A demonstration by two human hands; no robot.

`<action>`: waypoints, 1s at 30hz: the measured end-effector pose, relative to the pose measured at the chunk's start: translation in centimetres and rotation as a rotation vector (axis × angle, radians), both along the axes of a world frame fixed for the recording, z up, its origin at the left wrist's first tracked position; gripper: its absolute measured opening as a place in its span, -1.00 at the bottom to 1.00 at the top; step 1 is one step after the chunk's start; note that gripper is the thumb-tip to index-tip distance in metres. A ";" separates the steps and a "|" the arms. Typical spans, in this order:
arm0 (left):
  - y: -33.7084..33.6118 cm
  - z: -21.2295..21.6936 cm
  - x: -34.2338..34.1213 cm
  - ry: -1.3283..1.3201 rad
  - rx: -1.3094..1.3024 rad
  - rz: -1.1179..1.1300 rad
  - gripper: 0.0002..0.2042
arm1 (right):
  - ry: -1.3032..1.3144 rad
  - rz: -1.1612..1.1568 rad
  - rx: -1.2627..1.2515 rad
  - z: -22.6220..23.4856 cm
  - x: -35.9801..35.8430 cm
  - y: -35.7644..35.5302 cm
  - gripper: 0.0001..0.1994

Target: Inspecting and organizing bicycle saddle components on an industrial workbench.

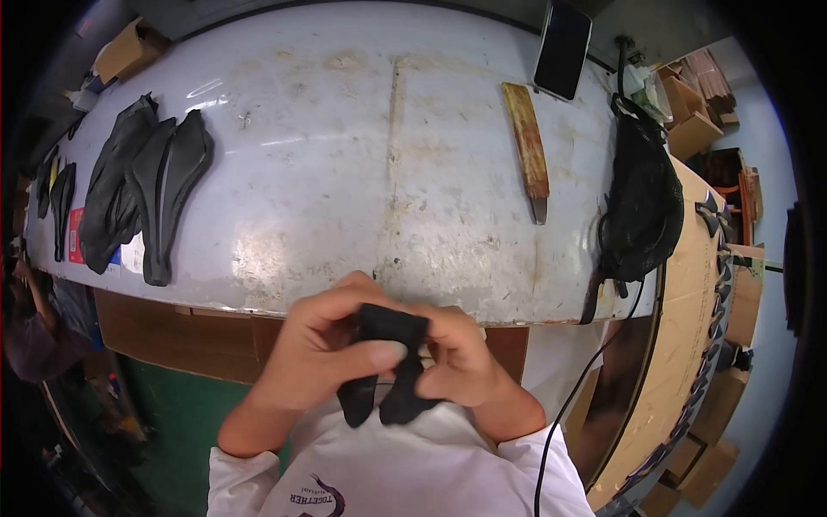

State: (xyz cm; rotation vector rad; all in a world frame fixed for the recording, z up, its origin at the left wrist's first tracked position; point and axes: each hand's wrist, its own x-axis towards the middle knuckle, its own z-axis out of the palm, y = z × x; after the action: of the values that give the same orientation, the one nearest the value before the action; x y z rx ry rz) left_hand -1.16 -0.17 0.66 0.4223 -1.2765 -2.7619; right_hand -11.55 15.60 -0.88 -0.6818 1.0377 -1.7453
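In front of my chest, just off the table's near edge, I hold a small black piece of soft-looking material (392,326). It is bent over, and two rounded ends hang down from it. My left hand (332,340) is closed on it, the thumb lying across its front. Fingers of my right hand (461,358) are curled round its right side. What kind of piece it is, I cannot make out. Farther left on the table lie several black, saddle-shaped pieces (177,185), some with a long slot down the middle.
The pale, stained table (319,189) carries a worn wooden-handled flat blade (527,146) and a dark-screened phone (562,50). A black mesh-like bundle (642,194) sits at the right edge; a black cable (594,353) hangs near my right arm. Another person (39,319) is at far left.
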 end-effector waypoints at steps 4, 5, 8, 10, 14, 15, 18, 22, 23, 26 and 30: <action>0.9 0.3 -0.9 -0.032 0.005 0.022 -0.69 | 0.405 -0.243 0.112 1.0 -0.5 -0.4 -0.74; 0.9 0.3 -0.8 -0.020 0.113 0.061 -0.68 | 0.544 -0.324 0.112 1.1 -0.6 -0.5 -0.74; 0.6 -0.1 0.4 -0.027 0.132 -0.015 -0.72 | 0.418 -0.334 0.089 1.6 -0.2 -0.1 -0.76; 0.7 0.8 0.4 0.003 -0.186 -0.026 -0.84 | 0.361 -0.274 0.109 1.6 -0.3 0.2 -0.76; 0.7 1.8 -0.2 0.086 -0.923 0.153 -0.76 | 0.276 -0.263 0.145 1.6 0.1 0.5 -0.78; 0.5 1.8 -0.1 0.088 -0.925 0.166 -0.76 | 0.207 -0.266 0.136 1.9 0.2 0.4 -0.80; -0.2 2.0 -0.2 -0.041 -0.507 0.035 -0.76 | 0.093 -0.259 0.106 2.1 0.3 0.3 -0.82; -0.1 2.3 -0.7 -0.049 -0.315 -0.066 -0.80 | -0.127 -0.148 0.001 1.0 0.0 0.8 -0.84; 0.4 1.9 -0.6 0.044 -0.461 0.011 -0.79 | -0.122 -0.139 -0.003 1.2 0.1 0.6 -0.84; 0.5 1.6 -0.8 0.074 -0.583 0.088 -0.77 | -0.473 -0.111 -0.003 1.5 0.6 -0.1 -0.78; -0.7 2.9 -0.1 0.057 -0.532 -0.031 -0.72 | -0.541 -0.164 -0.107 1.3 0.8 -0.2 -0.78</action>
State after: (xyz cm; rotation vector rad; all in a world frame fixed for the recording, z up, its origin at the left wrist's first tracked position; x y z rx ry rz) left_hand -1.28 -0.84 3.51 0.2755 -1.9221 -2.2948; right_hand -10.72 15.41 0.42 -0.1640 0.6400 -1.9865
